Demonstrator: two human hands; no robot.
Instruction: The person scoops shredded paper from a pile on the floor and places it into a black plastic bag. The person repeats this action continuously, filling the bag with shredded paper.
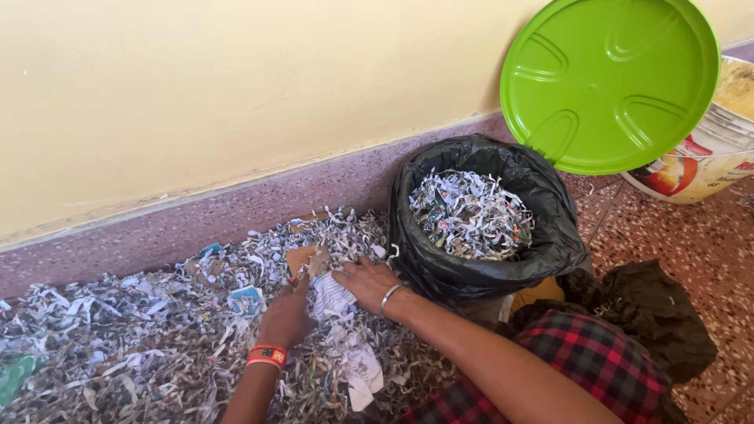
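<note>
Down low: the view looks onto a floor (691,243) of speckled tile, where everything lies within arm's reach of the lined bin.
Lined bin (479,216): a container dressed in a black bag, its mouth folded wide over the rim so loose scraps drop in without catching; shredded strips already fill it near the top.
Shredded paper heap (157,330): spread left of the bin along the base of the wall, touching the bag's side, so a handful travels only a short way.
Left hand (284,314): buried to the knuckles in the heap just left of the bin, an orange band at the wrist; fingers curl into the strips beside a brown card scrap (308,259), but whether the grip has closed on anything I cannot tell.
Right hand (367,281): lies flat and spread on a larger white printed sheet (333,297) right against the bin's near-left side, a metal bangle at the wrist; the grip is loose, pressing rather than clutching.
Green lid (611,82): tilted up behind the bin, leaving the mouth uncovered.
Paint bucket (707,149): behind and right of the bin, partly hidden by the lid.
Dark cloth (660,314): bunched on the floor right of the bin.
</note>
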